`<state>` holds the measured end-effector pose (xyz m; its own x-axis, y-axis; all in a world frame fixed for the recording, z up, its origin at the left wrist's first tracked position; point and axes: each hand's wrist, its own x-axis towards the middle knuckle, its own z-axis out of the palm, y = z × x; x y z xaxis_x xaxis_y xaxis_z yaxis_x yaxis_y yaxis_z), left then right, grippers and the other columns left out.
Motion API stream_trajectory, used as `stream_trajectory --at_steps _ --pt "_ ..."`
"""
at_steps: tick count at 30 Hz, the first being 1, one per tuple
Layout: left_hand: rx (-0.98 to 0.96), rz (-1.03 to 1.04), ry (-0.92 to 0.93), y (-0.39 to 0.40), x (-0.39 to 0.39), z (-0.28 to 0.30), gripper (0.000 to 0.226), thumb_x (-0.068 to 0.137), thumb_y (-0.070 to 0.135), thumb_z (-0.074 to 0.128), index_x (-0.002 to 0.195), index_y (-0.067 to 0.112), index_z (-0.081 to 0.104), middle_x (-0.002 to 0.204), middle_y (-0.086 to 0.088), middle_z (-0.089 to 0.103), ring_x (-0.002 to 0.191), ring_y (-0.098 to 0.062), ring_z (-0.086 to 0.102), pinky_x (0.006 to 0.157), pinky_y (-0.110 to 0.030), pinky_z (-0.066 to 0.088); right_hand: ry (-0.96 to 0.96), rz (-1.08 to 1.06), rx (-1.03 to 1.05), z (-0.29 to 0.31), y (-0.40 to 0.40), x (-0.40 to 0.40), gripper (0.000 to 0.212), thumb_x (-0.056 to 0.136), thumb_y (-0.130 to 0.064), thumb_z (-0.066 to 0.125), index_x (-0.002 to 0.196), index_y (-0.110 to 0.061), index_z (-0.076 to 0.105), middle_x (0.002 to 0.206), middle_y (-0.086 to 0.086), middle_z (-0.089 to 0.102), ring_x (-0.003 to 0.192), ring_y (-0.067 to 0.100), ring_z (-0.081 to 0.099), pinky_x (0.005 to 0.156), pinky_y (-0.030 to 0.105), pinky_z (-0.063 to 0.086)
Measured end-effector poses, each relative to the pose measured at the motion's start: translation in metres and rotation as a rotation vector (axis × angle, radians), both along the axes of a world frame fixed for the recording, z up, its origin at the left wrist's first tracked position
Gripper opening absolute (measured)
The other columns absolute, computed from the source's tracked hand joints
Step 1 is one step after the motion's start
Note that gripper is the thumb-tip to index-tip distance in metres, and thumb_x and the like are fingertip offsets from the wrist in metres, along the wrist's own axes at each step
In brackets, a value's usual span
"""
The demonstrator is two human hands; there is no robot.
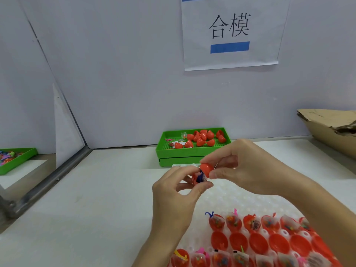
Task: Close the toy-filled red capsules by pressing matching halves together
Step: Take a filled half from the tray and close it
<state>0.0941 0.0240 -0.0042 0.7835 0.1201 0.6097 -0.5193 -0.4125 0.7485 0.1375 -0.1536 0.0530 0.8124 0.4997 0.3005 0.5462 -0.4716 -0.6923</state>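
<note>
My left hand point(173, 195) pinches a red capsule half point(196, 179) with a blue toy showing inside it. My right hand point(240, 166) holds the matching red cap point(206, 169) tilted against its upper rim; the two halves touch but are not fully together. Both are held above a white dimpled tray point(240, 197). At the tray's near end stand rows of red halves: one row with toy packets point(234, 222), one of bare halves point(238, 241), and another filled row point(221, 260) at the bottom edge.
A green tray point(167, 149) at the back wall holds several loose red halves point(202, 137) and a few toy packets. Another green tray point(17, 160) with coloured toys sits far left beyond a metal frame bar point(57, 178). A cardboard box point(331, 128) stands at the right.
</note>
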Motion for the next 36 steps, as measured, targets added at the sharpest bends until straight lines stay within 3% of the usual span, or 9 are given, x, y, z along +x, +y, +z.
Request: stream_trajectory --at_steps 5,13,21,29,36 --pt "-0.034 -0.044 -0.019 -0.0003 0.0006 -0.0013 0.029 0.077 0.015 0.083 0.101 0.029 0.075 0.089 0.014 0.070 0.088 -0.010 0.067 0.072 -0.012 0.054 0.038 0.041 0.083 0.0019 -0.0020 0.0014 0.021 0.087 -0.013 0.076 0.097 -0.032 0.077 0.085 -0.014 0.078 0.084 0.003 0.073 0.084 0.022 0.058" --pt "-0.138 -0.083 0.004 0.0003 0.0005 -0.0005 0.017 0.082 0.009 0.078 0.094 0.022 0.074 0.088 0.007 0.071 0.089 -0.014 0.066 0.075 -0.015 0.054 0.065 0.055 0.092 0.0017 -0.0019 0.0000 0.025 0.083 -0.012 0.079 0.098 -0.032 0.077 0.086 -0.016 0.077 0.084 0.001 0.073 0.083 0.017 0.056" --pt "-0.113 -0.035 -0.019 -0.0003 0.0005 -0.0027 0.021 0.081 0.014 0.078 0.097 0.028 0.077 0.090 0.016 0.071 0.090 -0.008 0.068 0.073 -0.012 0.055 0.056 0.044 0.075 -0.0002 0.0009 -0.0011 0.022 0.084 -0.014 0.078 0.098 -0.031 0.077 0.086 -0.016 0.077 0.084 0.002 0.073 0.084 0.021 0.058" --pt "-0.120 -0.054 -0.040 0.0003 -0.0014 -0.0010 0.031 0.087 0.008 0.071 0.103 0.033 0.073 0.094 0.016 0.072 0.096 -0.006 0.068 0.074 -0.012 0.055 0.076 0.038 0.091 -0.0012 0.0002 0.0010 0.020 0.086 -0.013 0.077 0.105 -0.020 0.078 0.085 -0.012 0.078 0.083 0.003 0.074 0.079 0.017 0.057" --pt "-0.117 -0.019 -0.053 0.0002 0.0013 -0.0040 0.006 0.085 0.021 0.071 0.088 0.026 0.071 0.083 0.015 0.070 0.090 -0.009 0.069 0.074 -0.015 0.056 0.074 0.046 0.107 -0.0026 0.0018 0.0007 0.017 0.085 -0.014 0.078 0.099 -0.024 0.078 0.083 -0.011 0.078 0.081 0.004 0.074 0.079 0.021 0.058"
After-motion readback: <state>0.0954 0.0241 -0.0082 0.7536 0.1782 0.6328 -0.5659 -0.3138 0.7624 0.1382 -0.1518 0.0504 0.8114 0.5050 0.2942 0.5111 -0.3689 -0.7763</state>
